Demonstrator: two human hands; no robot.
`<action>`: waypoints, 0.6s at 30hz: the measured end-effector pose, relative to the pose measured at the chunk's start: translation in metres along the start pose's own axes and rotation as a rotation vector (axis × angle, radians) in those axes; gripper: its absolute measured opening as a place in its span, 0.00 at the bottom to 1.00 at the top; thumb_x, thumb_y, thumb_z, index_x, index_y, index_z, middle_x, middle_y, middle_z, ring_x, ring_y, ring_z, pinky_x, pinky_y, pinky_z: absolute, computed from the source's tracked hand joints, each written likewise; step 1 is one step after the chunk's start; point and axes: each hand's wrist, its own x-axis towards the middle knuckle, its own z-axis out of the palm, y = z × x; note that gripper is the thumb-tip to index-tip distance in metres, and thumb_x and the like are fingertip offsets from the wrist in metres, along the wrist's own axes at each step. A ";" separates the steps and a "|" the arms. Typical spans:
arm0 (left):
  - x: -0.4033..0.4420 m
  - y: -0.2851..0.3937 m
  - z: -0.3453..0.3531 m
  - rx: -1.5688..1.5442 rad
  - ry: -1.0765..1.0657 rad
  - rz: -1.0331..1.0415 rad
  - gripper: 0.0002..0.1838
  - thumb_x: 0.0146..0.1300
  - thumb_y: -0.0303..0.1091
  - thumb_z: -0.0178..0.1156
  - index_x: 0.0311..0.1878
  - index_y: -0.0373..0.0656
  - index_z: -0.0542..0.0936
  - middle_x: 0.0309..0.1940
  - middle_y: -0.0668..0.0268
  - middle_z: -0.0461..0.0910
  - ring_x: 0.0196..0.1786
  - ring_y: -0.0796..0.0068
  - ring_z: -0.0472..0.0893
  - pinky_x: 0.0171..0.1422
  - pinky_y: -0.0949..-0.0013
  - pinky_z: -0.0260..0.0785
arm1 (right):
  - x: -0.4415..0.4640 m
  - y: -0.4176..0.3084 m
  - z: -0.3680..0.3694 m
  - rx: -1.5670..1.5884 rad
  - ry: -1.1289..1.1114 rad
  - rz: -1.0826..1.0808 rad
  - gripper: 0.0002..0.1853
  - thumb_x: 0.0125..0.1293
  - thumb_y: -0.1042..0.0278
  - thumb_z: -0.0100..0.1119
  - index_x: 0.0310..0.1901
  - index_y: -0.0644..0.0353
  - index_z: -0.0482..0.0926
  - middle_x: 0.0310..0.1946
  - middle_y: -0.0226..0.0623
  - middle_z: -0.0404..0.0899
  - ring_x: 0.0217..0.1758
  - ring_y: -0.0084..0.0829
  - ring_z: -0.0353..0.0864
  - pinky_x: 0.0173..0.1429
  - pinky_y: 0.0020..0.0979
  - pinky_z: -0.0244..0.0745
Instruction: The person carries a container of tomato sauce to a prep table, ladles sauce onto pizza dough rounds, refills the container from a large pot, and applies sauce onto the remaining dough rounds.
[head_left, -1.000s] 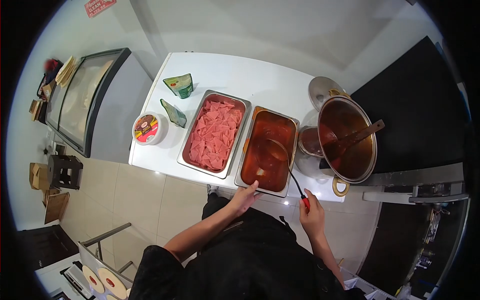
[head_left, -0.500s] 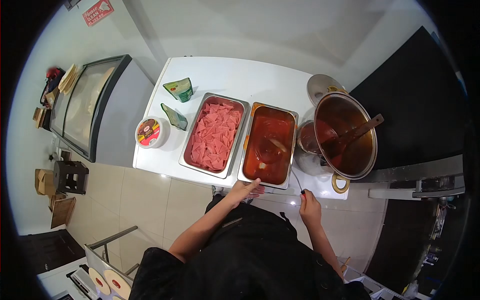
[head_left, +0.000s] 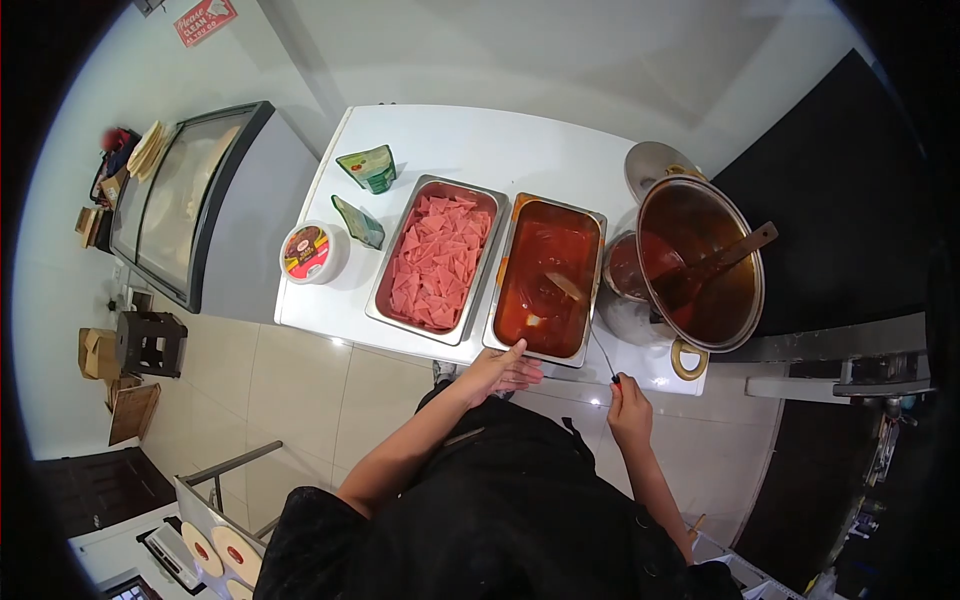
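A steel food pan of red sauce point(head_left: 497, 302) lies at the front of the white table. My left hand point(head_left: 490, 375) is at its near edge, thumb up against the rim and fingers stretched along below it. In my right hand point(head_left: 629, 410), closed round the dark end, is a thin-handled metal utensil point(head_left: 602, 348) that crosses the pan's right rim. A pale, flat part point(head_left: 563, 286) shows in the sauce; the rest is submerged, so its kind is unclear. To the left stands a second steel pan point(head_left: 372, 305) filled with pink sliced meat pieces point(head_left: 435, 262).
A large pot point(head_left: 757, 300) of sauce with a wooden paddle point(head_left: 735, 250) stands at right, before a lid point(head_left: 645, 165). Two green pouches point(head_left: 368, 168) and a round tub point(head_left: 308, 252) sit at left. A glass-topped freezer point(head_left: 190, 205) is beyond the table's left side.
The whole scene has shifted slightly right and up in view. The pale part of the utensil has moved a little within the sauce. Both hands keep their holds.
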 end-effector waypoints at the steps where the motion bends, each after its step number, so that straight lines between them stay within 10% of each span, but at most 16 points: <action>1: 0.000 0.001 0.000 0.024 0.000 0.007 0.35 0.64 0.60 0.48 0.50 0.29 0.73 0.43 0.55 0.80 0.47 0.67 0.81 0.52 0.66 0.73 | 0.000 0.001 0.002 0.002 0.014 -0.002 0.08 0.64 0.72 0.51 0.43 0.63 0.72 0.34 0.46 0.76 0.35 0.49 0.77 0.38 0.40 0.72; 6: -0.007 0.001 0.000 0.049 -0.053 -0.022 0.36 0.64 0.63 0.45 0.53 0.34 0.73 0.44 0.57 0.80 0.47 0.68 0.80 0.51 0.66 0.73 | 0.004 -0.005 -0.001 0.005 0.015 0.003 0.08 0.65 0.70 0.50 0.42 0.64 0.73 0.32 0.48 0.77 0.33 0.49 0.78 0.36 0.39 0.73; 14: -0.047 0.014 -0.010 0.272 -0.112 0.025 0.29 0.68 0.58 0.42 0.54 0.40 0.72 0.45 0.58 0.80 0.47 0.68 0.80 0.53 0.65 0.70 | 0.024 -0.078 -0.041 1.173 -0.396 0.664 0.08 0.68 0.64 0.50 0.39 0.61 0.72 0.17 0.21 0.61 0.14 0.11 0.54 0.17 0.16 0.49; 18: -0.090 0.015 -0.037 0.149 -0.047 0.166 0.27 0.69 0.55 0.43 0.55 0.40 0.72 0.44 0.58 0.80 0.47 0.69 0.80 0.53 0.66 0.69 | 0.034 -0.126 -0.038 1.286 -0.512 0.638 0.08 0.68 0.65 0.50 0.40 0.61 0.71 0.15 0.21 0.58 0.12 0.12 0.52 0.16 0.16 0.48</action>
